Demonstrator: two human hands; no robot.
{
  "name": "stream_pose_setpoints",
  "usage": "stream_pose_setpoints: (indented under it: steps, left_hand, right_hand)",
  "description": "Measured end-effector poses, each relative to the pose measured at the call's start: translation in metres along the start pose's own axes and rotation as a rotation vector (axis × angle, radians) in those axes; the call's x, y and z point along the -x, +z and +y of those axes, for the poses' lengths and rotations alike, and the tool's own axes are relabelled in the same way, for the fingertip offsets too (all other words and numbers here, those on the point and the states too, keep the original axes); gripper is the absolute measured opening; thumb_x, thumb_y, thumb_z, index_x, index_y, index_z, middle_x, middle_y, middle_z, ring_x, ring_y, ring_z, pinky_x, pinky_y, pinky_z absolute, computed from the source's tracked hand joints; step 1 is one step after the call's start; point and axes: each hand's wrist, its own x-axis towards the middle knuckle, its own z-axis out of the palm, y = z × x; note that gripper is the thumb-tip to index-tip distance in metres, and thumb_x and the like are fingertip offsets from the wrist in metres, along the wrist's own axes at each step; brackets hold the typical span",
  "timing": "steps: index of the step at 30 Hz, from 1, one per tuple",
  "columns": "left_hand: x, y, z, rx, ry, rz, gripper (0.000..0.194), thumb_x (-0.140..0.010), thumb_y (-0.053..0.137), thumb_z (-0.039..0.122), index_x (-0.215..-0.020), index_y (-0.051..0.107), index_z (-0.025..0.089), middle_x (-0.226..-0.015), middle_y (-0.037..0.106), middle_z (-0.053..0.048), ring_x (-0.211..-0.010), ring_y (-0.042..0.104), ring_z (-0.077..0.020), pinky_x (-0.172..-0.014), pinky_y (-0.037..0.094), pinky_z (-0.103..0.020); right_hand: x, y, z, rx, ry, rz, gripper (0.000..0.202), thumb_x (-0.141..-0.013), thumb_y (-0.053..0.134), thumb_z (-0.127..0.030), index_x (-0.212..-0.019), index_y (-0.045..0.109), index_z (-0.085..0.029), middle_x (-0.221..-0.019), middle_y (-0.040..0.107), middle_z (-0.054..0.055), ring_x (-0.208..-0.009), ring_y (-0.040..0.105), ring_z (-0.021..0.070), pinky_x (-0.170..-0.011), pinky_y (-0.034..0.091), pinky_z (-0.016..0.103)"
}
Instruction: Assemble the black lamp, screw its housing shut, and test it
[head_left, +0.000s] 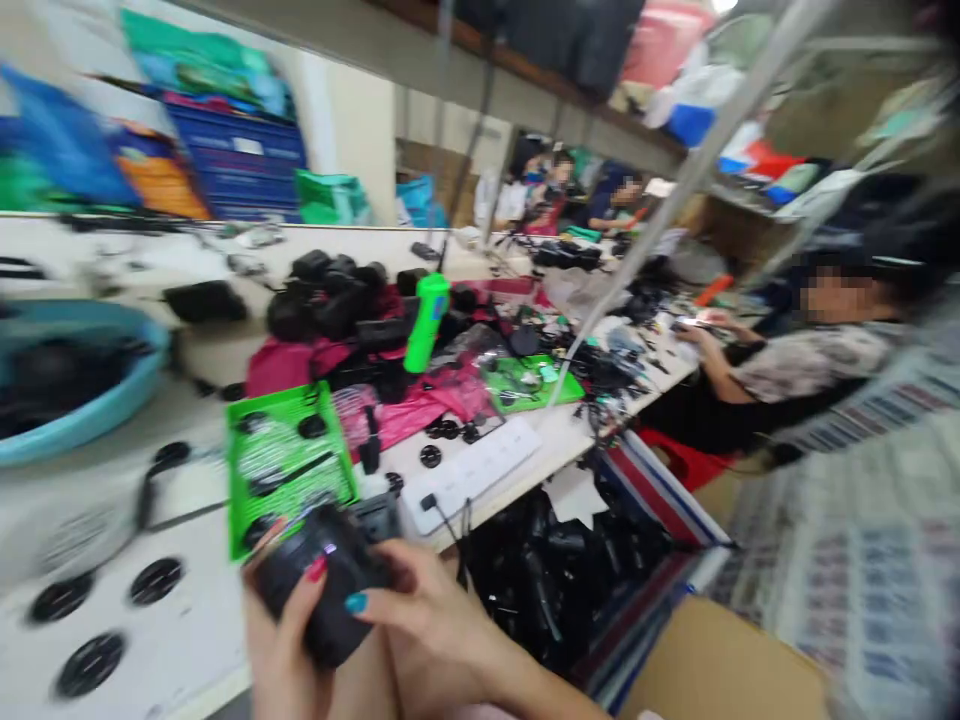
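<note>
Workbench [199, 640] blurred, left fingers [296, 612] and right fingers [409, 612] grip a partly hidden black object [341, 570].

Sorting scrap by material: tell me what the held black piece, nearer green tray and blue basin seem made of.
Black piece: probably hard plastic, semi-gloss, a small highlight. Green tray: likely molded plastic, uniform bright color. Blue basin: apparently smooth plastic, rounded rim.

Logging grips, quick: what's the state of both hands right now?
Left hand: holding the black object.
Right hand: holding the same object's other side.
</note>
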Motion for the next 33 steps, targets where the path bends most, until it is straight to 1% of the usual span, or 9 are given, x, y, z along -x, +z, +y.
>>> stream_pose_setpoints:
  steps: [3, 8, 15, 19, 23, 26, 28, 31, 33]
  left_hand:
    - [0.008, -0.005, 0.011, 0.02, 0.169, -0.003, 0.062, -0.064, 0.082, 0.023, -0.123, 0.063, 0.03, -0.114, 0.067, 0.002, -0.099, 0.064, -0.0166, -0.08, 0.054, -0.015]
    - [0.016, -0.003, 0.02, 0.037, 0.212, 0.019, 0.063, -0.067, 0.084, 0.024, -0.126, 0.062, 0.029, -0.128, 0.066, 0.0, -0.113, 0.062, -0.018, -0.09, 0.049, -0.016]
    - [-0.001, -0.028, 0.008, 0.234, -0.29, -0.113, 0.047, -0.068, 0.082, 0.036, -0.106, 0.069, 0.01, -0.1, 0.076, -0.014, -0.087, 0.071, -0.025, -0.082, 0.059, -0.033]
    - [-0.005, -0.04, 0.006, 0.423, -0.401, -0.218, 0.043, -0.07, 0.077, 0.037, -0.102, 0.072, 0.009, -0.091, 0.077, -0.015, -0.085, 0.073, -0.0298, -0.083, 0.06, -0.042]
    - [-0.003, -0.043, 0.008, 0.605, -0.439, -0.326, 0.056, -0.068, 0.079, 0.044, -0.113, 0.07, 0.013, -0.108, 0.076, -0.014, -0.085, 0.073, -0.0298, -0.08, 0.06, -0.042]
    - [-0.004, -0.04, 0.007, 0.704, -0.49, -0.408, 0.061, -0.068, 0.078, 0.052, -0.116, 0.07, 0.015, -0.115, 0.075, -0.01, -0.081, 0.072, -0.0247, -0.08, 0.058, -0.035]
    - [-0.005, -0.038, 0.004, 0.732, -0.483, -0.435, 0.063, -0.07, 0.077, 0.055, -0.119, 0.069, 0.016, -0.121, 0.073, -0.011, -0.081, 0.072, -0.0228, -0.08, 0.057, -0.033]
    - [-0.007, -0.037, 0.0, 0.747, -0.473, -0.467, 0.07, -0.071, 0.074, 0.061, -0.125, 0.065, 0.017, -0.136, 0.064, -0.012, -0.082, 0.071, -0.0212, -0.081, 0.056, -0.033]
    - [-0.01, -0.037, -0.002, 0.744, -0.473, -0.463, 0.071, -0.073, 0.071, 0.064, -0.127, 0.064, 0.018, -0.14, 0.061, -0.013, -0.081, 0.07, -0.0202, -0.08, 0.055, -0.032]
  right_hand:
    - [0.003, 0.001, 0.003, -0.049, 0.01, -0.02, 0.049, -0.071, 0.08, -0.048, -0.108, 0.068, -0.018, -0.102, 0.069, 0.003, -0.098, 0.065, 0.0207, -0.086, 0.05, 0.026]
    - [0.004, 0.001, 0.013, -0.011, 0.056, -0.034, 0.042, -0.078, 0.076, -0.047, -0.112, 0.067, -0.024, -0.113, 0.069, 0.004, -0.109, 0.064, 0.0238, -0.095, 0.051, 0.031]
    - [-0.008, -0.011, -0.005, 0.328, -0.055, -0.105, 0.033, -0.091, 0.062, -0.048, -0.108, 0.071, -0.021, -0.107, 0.072, 0.008, -0.097, 0.069, 0.0242, -0.088, 0.055, 0.036]
    - [-0.056, -0.048, -0.055, 0.391, -0.394, 0.245, 0.036, -0.087, 0.066, -0.045, -0.116, 0.066, -0.023, -0.125, 0.064, 0.009, -0.121, 0.057, 0.0246, -0.106, 0.043, 0.041]
    - [-0.139, -0.087, -0.117, 0.157, -0.657, 0.544, 0.079, -0.071, 0.073, -0.042, -0.14, 0.039, -0.028, -0.151, 0.038, 0.008, -0.135, 0.043, 0.0204, -0.11, 0.037, 0.042]
    - [-0.187, -0.097, -0.141, 0.122, -0.559, 0.4, 0.062, -0.065, 0.071, -0.045, -0.12, 0.053, -0.023, -0.123, 0.059, 0.007, -0.112, 0.058, 0.0213, -0.09, 0.049, 0.038]
    - [-0.193, -0.09, -0.141, 0.191, -0.556, 0.344, 0.046, -0.066, 0.074, -0.048, -0.098, 0.06, -0.019, -0.095, 0.064, 0.004, -0.089, 0.061, 0.0191, -0.075, 0.05, 0.033]
    - [-0.162, -0.064, -0.124, 0.248, -0.656, 0.423, 0.042, -0.067, 0.08, -0.048, -0.088, 0.064, -0.016, -0.078, 0.061, 0.001, -0.069, 0.056, 0.0146, -0.062, 0.048, 0.027]
    - [-0.123, -0.042, -0.113, 0.102, -0.605, 0.343, 0.043, -0.073, 0.072, -0.052, -0.095, 0.067, -0.016, -0.071, 0.056, -0.002, -0.056, 0.051, 0.0115, -0.051, 0.044, 0.025]
